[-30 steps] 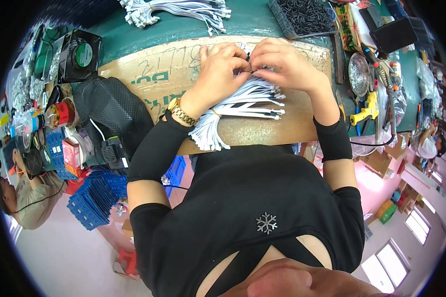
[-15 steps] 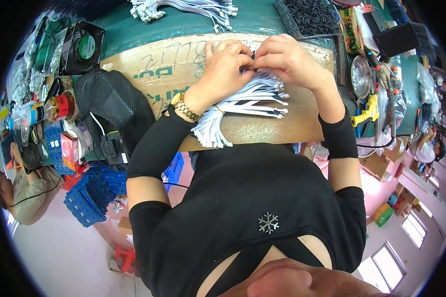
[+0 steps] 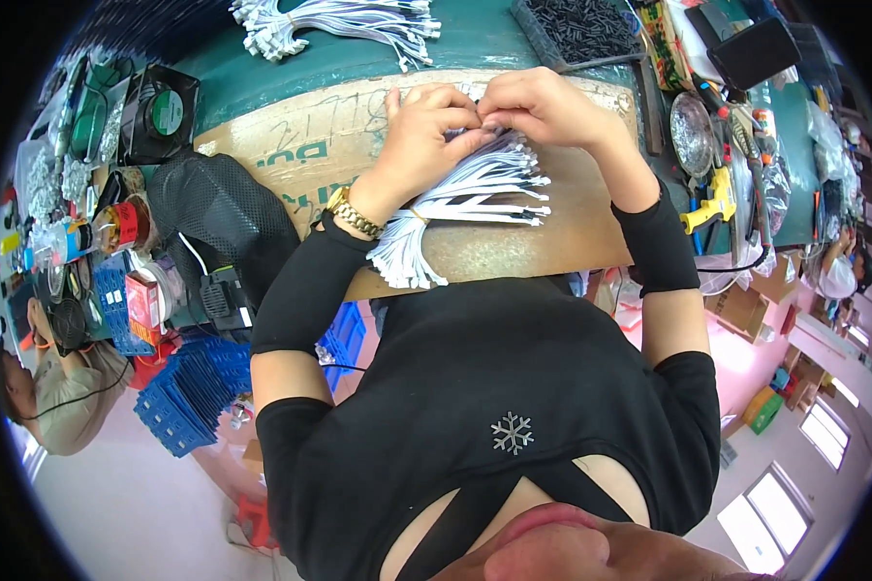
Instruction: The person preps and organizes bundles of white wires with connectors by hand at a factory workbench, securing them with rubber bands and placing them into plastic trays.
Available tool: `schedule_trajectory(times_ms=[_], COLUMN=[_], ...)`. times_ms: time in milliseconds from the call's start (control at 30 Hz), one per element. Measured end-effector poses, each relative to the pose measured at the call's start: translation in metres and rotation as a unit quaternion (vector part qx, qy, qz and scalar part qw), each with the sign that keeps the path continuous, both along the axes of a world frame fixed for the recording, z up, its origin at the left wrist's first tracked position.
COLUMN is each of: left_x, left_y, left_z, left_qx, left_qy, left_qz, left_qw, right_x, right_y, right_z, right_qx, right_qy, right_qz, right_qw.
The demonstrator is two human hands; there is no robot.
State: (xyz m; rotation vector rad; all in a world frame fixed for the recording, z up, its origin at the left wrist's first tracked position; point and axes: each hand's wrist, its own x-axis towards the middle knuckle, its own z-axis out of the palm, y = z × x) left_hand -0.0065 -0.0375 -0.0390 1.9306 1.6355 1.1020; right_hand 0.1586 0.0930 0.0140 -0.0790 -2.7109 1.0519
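A bundle of white flat cables (image 3: 426, 218) lies on the cardboard, gathered by a thin tie near its lower left and fanned out toward the right. Some of its tips show small dark ends. At the bundle's far side my left hand (image 3: 424, 134) is closed, thumb and fingers pinching what seems to be one white cable. My right hand (image 3: 538, 108) meets it there, its fingertips pinched together against the left ones. Whatever sits between the right fingertips is hidden by the fingers.
Under the bundle lies a cardboard sheet (image 3: 310, 198) on the green table. More white cables (image 3: 358, 27) rest at the far edge, beside a tray of small black tubes (image 3: 581, 34). A yellow glue gun (image 3: 710, 201) is on the right, a black mesh bag (image 3: 218, 208) on the left.
The whole view has shifted slightly. Both hands stay together at the bundle's far side; a small dark piece seen between the fingertips before is now hidden.
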Motion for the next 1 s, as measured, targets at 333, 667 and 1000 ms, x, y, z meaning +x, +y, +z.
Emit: schedule_trajectory(times_ms=[333,667,1000], left_x=[0.002,-0.002,-0.004], left_y=[-0.003,0.000,0.002], left_z=[0.006,-0.001,0.002], left_qx=[0.007,-0.020,-0.013], left_qy=[0.095,-0.052,-0.009], left_qz=[-0.016,-0.003,-0.018], left_qw=[0.995,0.998,1.000], right_x=[0.006,0.005,0.006], right_y=[-0.007,-0.010,-0.011], right_z=[-0.005,-0.008,-0.016], right_qx=[0.032,0.004,0.026], right_qy=[0.061,0.112,0.087], right_qz=[-0.013,-0.023,-0.065], right_qw=[0.998,0.993,0.994])
